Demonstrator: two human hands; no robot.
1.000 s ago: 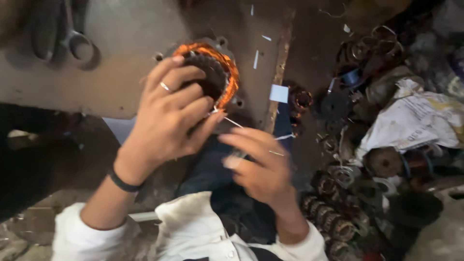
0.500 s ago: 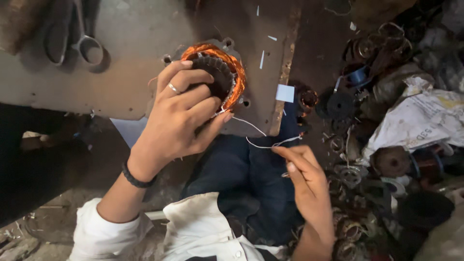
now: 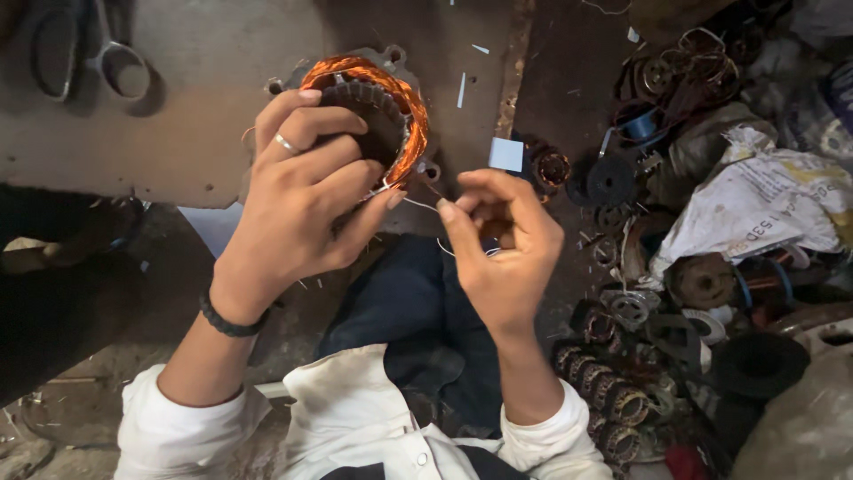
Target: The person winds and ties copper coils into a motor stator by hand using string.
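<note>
Nearest to the camera are the two forearms in white sleeves, both raised over the dark blue trousers [image 3: 400, 311] of the seated person. The left forearm goes up and a little to the right, with a black bracelet [image 3: 229, 318] on the wrist. The left hand [image 3: 306, 200] is curled over the motor stator [image 3: 378, 111]; its fingers wrap the near side of the ring, with one fingertip on the rim at the top, and a ring is on one finger. The right forearm rises almost straight, and the right hand [image 3: 502, 244] is beside the stator, close to the left thumb. Its thumb and first fingers are pressed together and pinch a thin pale thread [image 3: 422, 204], which runs from the copper winding to this hand. The stator is held above the edge of a grey work board [image 3: 195, 116]. Farther left on the board lie scissors [image 3: 115, 62]. To the right, on the floor, lie many old coils and motor parts [image 3: 675, 267] and a white printed sack [image 3: 764, 196].
</note>
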